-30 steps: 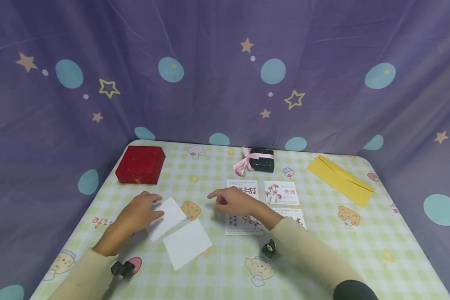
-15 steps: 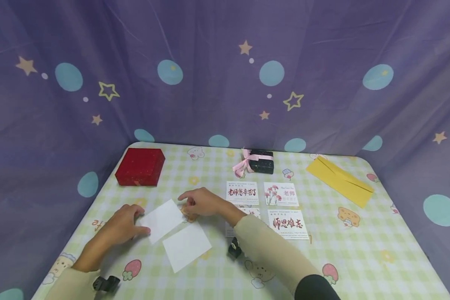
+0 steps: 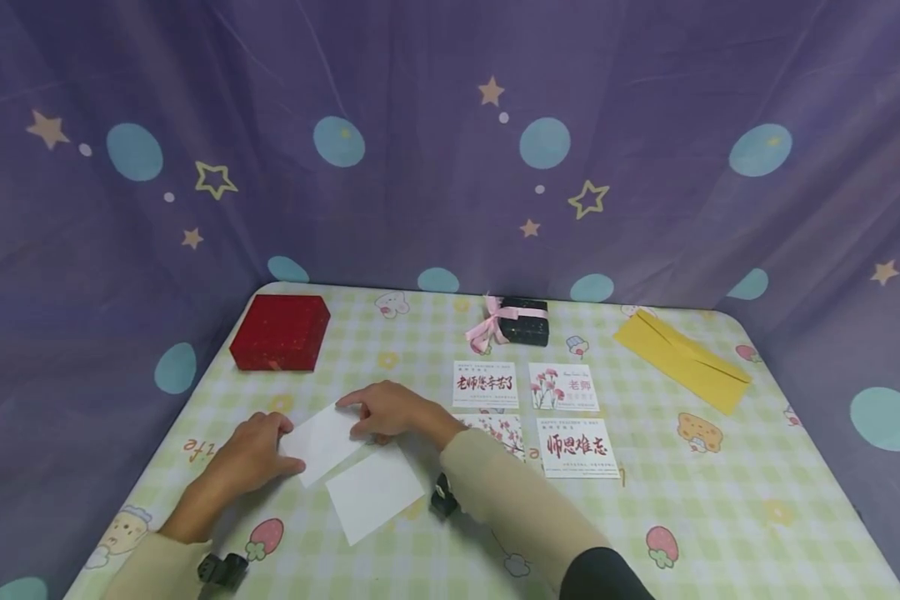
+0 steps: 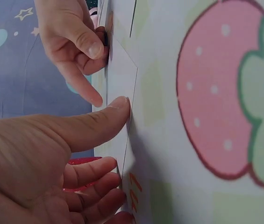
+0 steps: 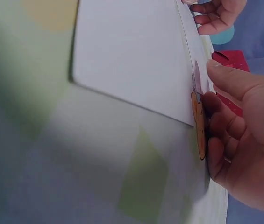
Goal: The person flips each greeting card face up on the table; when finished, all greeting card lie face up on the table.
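Observation:
A blank white card (image 3: 321, 443) lies tilted on the checked tablecloth, left of centre. At its left end is my left hand (image 3: 249, 457), thumb at the near edge and fingers at the short side; the thumb (image 4: 117, 105) looks straight in the left wrist view. My right hand (image 3: 393, 410) reaches over from the right with its index finger extended to the card's far corner. Its thumb is over the card, and the other fingers (image 5: 218, 123) curl below. A second blank white card (image 3: 375, 493) lies just nearer, beside the first.
Several printed cards (image 3: 576, 448) lie right of centre, partly covered by the right sleeve. A red box (image 3: 281, 333) stands back left. A black box with a pink ribbon (image 3: 525, 323) is at the back middle, a yellow envelope (image 3: 682, 362) back right. A purple curtain (image 3: 450, 150) hangs behind.
My right hand has moved left from over the printed cards to the first blank card. My left hand has shifted slightly to that card's left end, and the card has turned and moved slightly left.

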`<action>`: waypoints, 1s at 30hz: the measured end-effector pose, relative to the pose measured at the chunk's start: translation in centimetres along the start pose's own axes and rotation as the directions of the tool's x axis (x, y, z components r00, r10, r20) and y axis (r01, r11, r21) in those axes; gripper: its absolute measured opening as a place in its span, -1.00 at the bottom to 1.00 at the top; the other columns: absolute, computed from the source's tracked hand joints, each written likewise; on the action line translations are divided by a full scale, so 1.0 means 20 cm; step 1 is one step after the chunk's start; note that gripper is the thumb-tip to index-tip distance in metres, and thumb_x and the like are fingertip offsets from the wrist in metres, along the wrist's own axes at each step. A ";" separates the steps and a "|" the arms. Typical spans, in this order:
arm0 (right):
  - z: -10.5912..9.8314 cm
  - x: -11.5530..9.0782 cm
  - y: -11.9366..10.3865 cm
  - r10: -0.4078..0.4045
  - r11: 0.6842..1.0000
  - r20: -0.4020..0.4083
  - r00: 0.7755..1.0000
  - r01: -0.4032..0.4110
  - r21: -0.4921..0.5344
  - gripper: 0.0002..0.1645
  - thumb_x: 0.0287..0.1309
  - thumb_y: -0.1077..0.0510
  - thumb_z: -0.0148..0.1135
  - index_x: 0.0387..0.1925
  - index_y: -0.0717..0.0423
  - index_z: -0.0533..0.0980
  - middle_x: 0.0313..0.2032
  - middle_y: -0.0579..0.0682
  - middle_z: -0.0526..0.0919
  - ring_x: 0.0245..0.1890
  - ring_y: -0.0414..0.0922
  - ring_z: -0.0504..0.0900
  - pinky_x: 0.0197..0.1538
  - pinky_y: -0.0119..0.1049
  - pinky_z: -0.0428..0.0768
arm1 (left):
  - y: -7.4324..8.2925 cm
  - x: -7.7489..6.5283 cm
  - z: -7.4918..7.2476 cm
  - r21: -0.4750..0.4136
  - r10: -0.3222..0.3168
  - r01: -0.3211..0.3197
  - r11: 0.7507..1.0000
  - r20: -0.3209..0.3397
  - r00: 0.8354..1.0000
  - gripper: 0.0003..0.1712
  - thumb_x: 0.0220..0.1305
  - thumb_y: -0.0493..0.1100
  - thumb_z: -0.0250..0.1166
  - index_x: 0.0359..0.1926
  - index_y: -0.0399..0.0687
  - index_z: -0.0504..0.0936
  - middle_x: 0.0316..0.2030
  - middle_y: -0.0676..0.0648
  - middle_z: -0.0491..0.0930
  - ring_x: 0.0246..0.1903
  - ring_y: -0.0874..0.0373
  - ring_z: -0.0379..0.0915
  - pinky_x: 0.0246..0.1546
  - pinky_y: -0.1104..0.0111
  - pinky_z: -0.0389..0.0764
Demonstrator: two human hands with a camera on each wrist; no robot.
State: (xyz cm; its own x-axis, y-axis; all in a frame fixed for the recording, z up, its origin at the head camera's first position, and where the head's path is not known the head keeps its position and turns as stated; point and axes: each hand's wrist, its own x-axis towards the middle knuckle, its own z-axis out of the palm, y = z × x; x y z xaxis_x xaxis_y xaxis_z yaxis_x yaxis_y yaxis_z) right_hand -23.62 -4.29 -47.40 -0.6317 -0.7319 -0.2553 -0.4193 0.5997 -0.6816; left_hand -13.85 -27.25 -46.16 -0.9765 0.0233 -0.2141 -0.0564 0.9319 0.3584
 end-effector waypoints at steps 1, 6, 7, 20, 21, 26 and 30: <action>0.00 0.00 0.00 0.010 1.000 0.001 1.000 -0.010 -0.012 -0.33 0.28 0.05 0.40 0.39 -0.28 0.45 -0.49 -0.19 0.65 -0.65 -0.27 0.61 -0.44 -0.48 0.54 | 0.00 0.00 0.00 0.003 -0.002 0.002 1.000 0.001 1.000 -0.27 -0.03 -0.06 0.62 0.05 -0.38 0.51 -0.12 -0.31 0.53 -0.14 -0.11 0.43 -0.09 -0.05 0.55; 0.02 0.02 -0.02 0.048 0.994 -0.002 0.999 -0.048 -0.097 -0.26 0.24 0.01 0.42 0.42 -0.41 0.40 -0.51 -0.20 0.60 -0.66 -0.30 0.58 -0.45 -0.47 0.51 | 0.01 0.02 0.00 0.009 -0.034 0.034 0.999 0.020 0.999 -0.29 -0.03 -0.04 0.61 0.03 -0.37 0.51 -0.14 -0.29 0.52 -0.18 -0.08 0.41 -0.12 -0.01 0.56; 0.02 0.02 -0.02 0.051 0.992 -0.004 0.999 -0.051 -0.117 -0.25 0.24 0.00 0.43 0.42 -0.43 0.39 -0.52 -0.20 0.59 -0.66 -0.30 0.57 -0.45 -0.47 0.50 | 0.01 0.02 0.00 0.008 -0.041 0.041 0.999 0.025 0.999 -0.29 -0.02 -0.04 0.61 0.03 -0.37 0.52 -0.14 -0.28 0.52 -0.18 -0.08 0.41 -0.12 -0.01 0.56; 0.04 0.04 -0.03 0.044 0.973 0.000 0.999 -0.043 -0.228 -0.18 0.25 -0.02 0.40 0.46 -0.54 0.30 -0.56 -0.17 0.52 -0.60 -0.28 0.54 -0.42 -0.45 0.48 | 0.02 0.04 -0.03 -0.007 -0.049 0.050 0.999 0.062 0.997 -0.28 -0.05 -0.07 0.63 0.00 -0.41 0.50 -0.15 -0.29 0.51 -0.16 -0.10 0.40 -0.06 -0.03 0.54; 0.04 0.04 -0.02 0.034 0.970 0.002 0.999 -0.033 -0.242 -0.17 0.25 -0.03 0.40 0.47 -0.53 0.28 -0.54 -0.16 0.55 -0.56 -0.28 0.55 -0.40 -0.45 0.48 | 0.02 0.04 -0.03 -0.010 -0.050 0.051 0.999 0.066 0.997 -0.28 -0.06 -0.08 0.63 0.00 -0.42 0.49 -0.15 -0.29 0.51 -0.16 -0.10 0.41 -0.06 -0.02 0.54; 0.04 0.05 -0.02 -0.008 0.952 0.006 1.000 0.009 -0.305 -0.11 0.25 -0.04 0.40 0.52 -0.45 0.21 -0.23 -0.19 0.69 -0.35 -0.25 0.56 -0.34 -0.45 0.48 | 0.02 0.06 -0.04 -0.010 -0.050 0.051 0.999 0.077 0.996 -0.26 -0.06 -0.11 0.64 0.02 -0.44 0.46 -0.17 -0.30 0.53 -0.20 -0.08 0.43 -0.09 0.00 0.56; 0.04 0.05 -0.02 -0.002 0.949 0.000 1.000 0.002 -0.316 -0.07 0.24 -0.06 0.40 0.55 -0.39 0.17 0.00 -0.18 0.69 -0.24 -0.24 0.58 -0.27 -0.45 0.51 | 0.03 0.06 -0.04 0.006 -0.051 0.051 0.999 0.077 0.996 -0.22 -0.07 -0.11 0.65 0.05 -0.44 0.46 -0.15 -0.30 0.53 -0.20 -0.08 0.42 -0.10 0.01 0.56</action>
State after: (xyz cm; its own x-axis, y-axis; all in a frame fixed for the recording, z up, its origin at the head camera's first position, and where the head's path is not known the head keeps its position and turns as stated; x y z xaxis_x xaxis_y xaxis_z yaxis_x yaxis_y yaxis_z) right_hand -23.55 -5.60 -47.92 -0.6311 -0.7330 -0.2537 -0.6052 0.6699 -0.4301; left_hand -15.31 -26.94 -45.50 -0.9534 0.0033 -0.3016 -0.1048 0.9339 0.3418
